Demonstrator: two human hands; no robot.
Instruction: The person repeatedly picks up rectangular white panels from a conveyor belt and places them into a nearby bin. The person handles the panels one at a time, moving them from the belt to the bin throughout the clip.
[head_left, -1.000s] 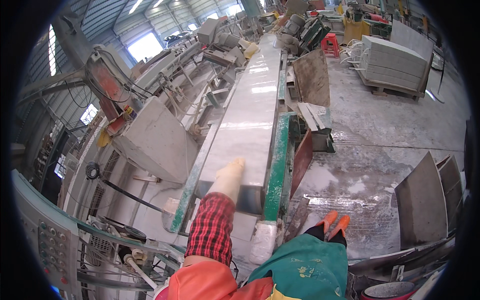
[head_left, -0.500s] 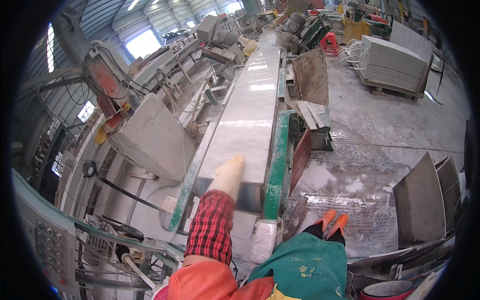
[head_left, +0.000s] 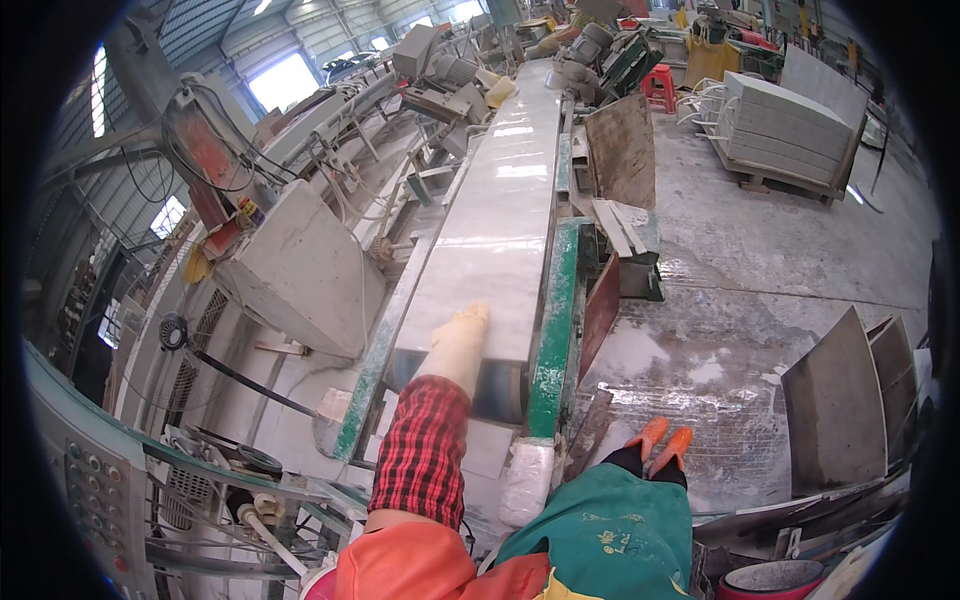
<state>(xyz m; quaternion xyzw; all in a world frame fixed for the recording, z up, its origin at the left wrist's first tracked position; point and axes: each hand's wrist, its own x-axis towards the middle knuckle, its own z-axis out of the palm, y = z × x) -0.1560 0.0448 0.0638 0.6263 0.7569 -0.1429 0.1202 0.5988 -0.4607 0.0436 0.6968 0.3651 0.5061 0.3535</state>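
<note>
My left hand (head_left: pixel 462 328), in a pale yellowish glove, rests on the near end of a long, light grey stone slab (head_left: pixel 480 270). Its fingers look stretched out over the wet, shiny surface, and nothing shows in its grasp. A red-and-black checked sleeve cover (head_left: pixel 424 430) wraps the forearm below an orange sleeve. The slab lies along a conveyor with a green side rail (head_left: pixel 556 340) on its right. Beneath the slab's near edge a dark bluish roller (head_left: pixel 500 390) shows. My right hand is out of view.
On the left stands a control panel with buttons (head_left: pixel 95 490), near a big grey angled block (head_left: pixel 300 270). Stone sheets (head_left: pixel 835 400) lean at the right. Farther back are a pallet of stacked slabs (head_left: pixel 785 125) and a red stool (head_left: pixel 659 88). Motors (head_left: pixel 590 45) flank the conveyor's far end.
The view has shifted very slightly. My left hand stays on the near end of the slab, its fingers a little farther up the picture.
</note>
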